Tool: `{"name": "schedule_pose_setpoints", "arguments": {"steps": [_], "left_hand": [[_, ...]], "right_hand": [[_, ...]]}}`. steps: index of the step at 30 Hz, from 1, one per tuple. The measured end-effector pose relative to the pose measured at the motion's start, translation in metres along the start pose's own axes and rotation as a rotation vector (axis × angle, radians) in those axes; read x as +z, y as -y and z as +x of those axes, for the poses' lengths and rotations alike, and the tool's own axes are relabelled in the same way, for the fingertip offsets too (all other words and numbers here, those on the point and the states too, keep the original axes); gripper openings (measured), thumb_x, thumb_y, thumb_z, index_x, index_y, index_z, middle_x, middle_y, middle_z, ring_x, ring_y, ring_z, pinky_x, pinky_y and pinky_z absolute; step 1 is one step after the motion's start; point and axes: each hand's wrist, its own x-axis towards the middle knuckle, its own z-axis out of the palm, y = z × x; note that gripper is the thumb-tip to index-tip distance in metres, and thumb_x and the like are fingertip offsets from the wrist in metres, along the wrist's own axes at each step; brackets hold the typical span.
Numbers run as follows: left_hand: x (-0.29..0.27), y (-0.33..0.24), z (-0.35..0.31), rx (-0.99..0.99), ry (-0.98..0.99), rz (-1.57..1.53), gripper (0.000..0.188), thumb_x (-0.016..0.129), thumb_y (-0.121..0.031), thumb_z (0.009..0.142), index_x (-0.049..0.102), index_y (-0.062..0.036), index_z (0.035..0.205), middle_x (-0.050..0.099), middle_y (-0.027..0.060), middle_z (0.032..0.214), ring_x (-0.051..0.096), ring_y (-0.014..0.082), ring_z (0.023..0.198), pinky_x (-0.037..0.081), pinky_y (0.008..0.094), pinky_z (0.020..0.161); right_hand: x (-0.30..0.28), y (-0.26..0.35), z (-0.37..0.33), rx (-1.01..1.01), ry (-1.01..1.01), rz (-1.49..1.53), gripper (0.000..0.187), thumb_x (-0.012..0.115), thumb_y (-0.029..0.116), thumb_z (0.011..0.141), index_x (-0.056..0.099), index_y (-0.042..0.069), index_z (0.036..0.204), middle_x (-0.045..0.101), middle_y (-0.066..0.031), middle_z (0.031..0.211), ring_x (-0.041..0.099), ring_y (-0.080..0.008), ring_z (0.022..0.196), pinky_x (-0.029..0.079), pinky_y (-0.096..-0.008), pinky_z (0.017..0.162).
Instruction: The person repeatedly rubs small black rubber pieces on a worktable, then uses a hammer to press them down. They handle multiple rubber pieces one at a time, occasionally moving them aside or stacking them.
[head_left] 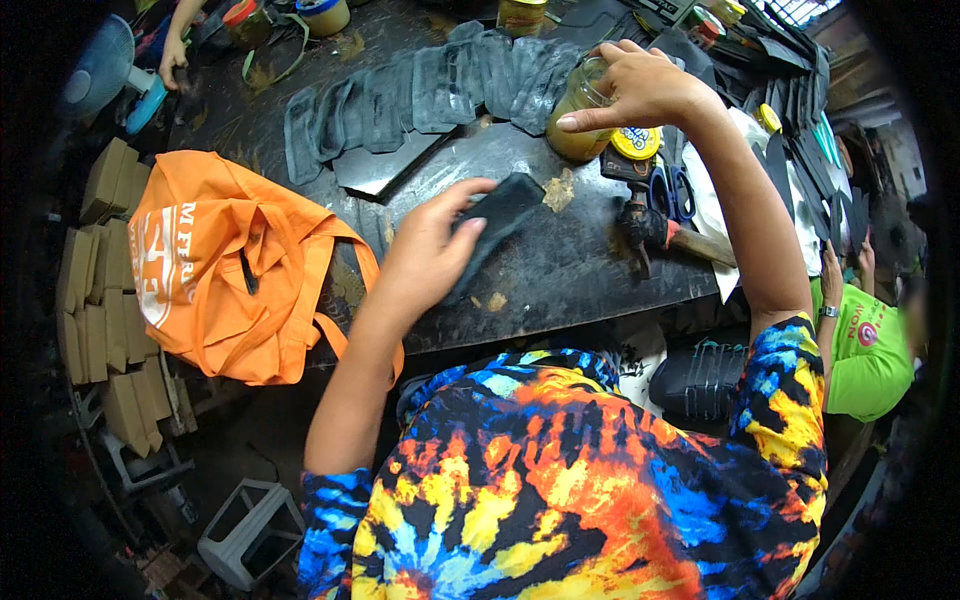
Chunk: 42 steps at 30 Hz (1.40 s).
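Pad (502, 228), dark and flat, sat over the near desk (575, 270), pinched between the left hand (432, 248)'s thumb and fingers. The right hand (648, 90) arched over the glass jar (573, 142), farther right; whether its grip pinched anything was unclear. Steady, level support probably served best.
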Motion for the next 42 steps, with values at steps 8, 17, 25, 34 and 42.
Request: {"name": "schedule_pose_setpoints", "arguments": {"steps": [8, 17, 25, 34, 42], "left_hand": [[0.027, -0.003, -0.001, 0.142, -0.301, 0.374, 0.043, 0.068, 0.007, 0.085, 0.070, -0.0066, 0.126, 0.063, 0.0173, 0.121, 0.059, 0.0403, 0.121, 0.048, 0.0460, 0.100], [0.015, 0.000, -0.058, 0.158, -0.185, 0.585, 0.038, 0.066, 0.001, 0.080, 0.082, -0.0192, 0.107, 0.063, 0.0095, 0.133, 0.057, 0.0324, 0.123, 0.040, 0.0469, 0.106], [0.015, 0.014, -0.067, 0.122, -0.196, 0.641, 0.035, 0.066, -0.002, 0.083, 0.082, -0.0208, 0.108, 0.062, 0.0086, 0.136, 0.056, 0.0311, 0.127, 0.036, 0.0470, 0.109], [0.014, 0.016, -0.069, 0.146, -0.235, 0.612, 0.033, 0.067, -0.002, 0.082, 0.083, -0.0189, 0.106, 0.063, 0.0087, 0.135, 0.057, 0.0316, 0.125, 0.037, 0.0480, 0.110], [0.011, 0.015, -0.075, 0.037, -0.420, 0.411, 0.026, 0.063, 0.005, 0.090, 0.077, -0.0080, 0.108, 0.061, 0.0170, 0.134, 0.057, 0.0353, 0.125, 0.043, 0.0445, 0.108]], "right_hand": [[-0.040, 0.003, -0.054, 0.084, -0.993, 0.304, 0.032, 0.080, 0.039, 0.092, 0.080, 0.008, 0.099, 0.071, -0.0117, 0.108, 0.061, -0.0276, 0.108, 0.043, -0.0439, 0.101], [0.019, 0.072, -0.127, -0.061, -0.654, 0.420, 0.064, 0.093, 0.043, 0.070, 0.077, 0.020, 0.128, 0.047, -0.0206, 0.159, 0.042, -0.0402, 0.149, 0.034, -0.0522, 0.122], [0.088, 0.138, -0.107, 0.138, -0.289, 0.405, 0.078, 0.070, 0.053, 0.095, 0.054, 0.000, 0.149, 0.040, -0.0273, 0.162, 0.034, -0.0422, 0.154, 0.028, -0.0567, 0.124], [0.107, 0.126, -0.097, -0.005, -0.301, 0.338, 0.104, 0.061, 0.073, 0.091, 0.043, -0.008, 0.155, 0.039, -0.0269, 0.163, 0.034, -0.0401, 0.154, 0.029, -0.0523, 0.126], [0.099, 0.114, -0.088, -0.344, -0.255, 0.249, 0.097, 0.054, 0.079, 0.090, 0.040, 0.015, 0.163, 0.037, -0.0177, 0.168, 0.032, -0.0355, 0.157, 0.023, -0.0588, 0.127]]}}
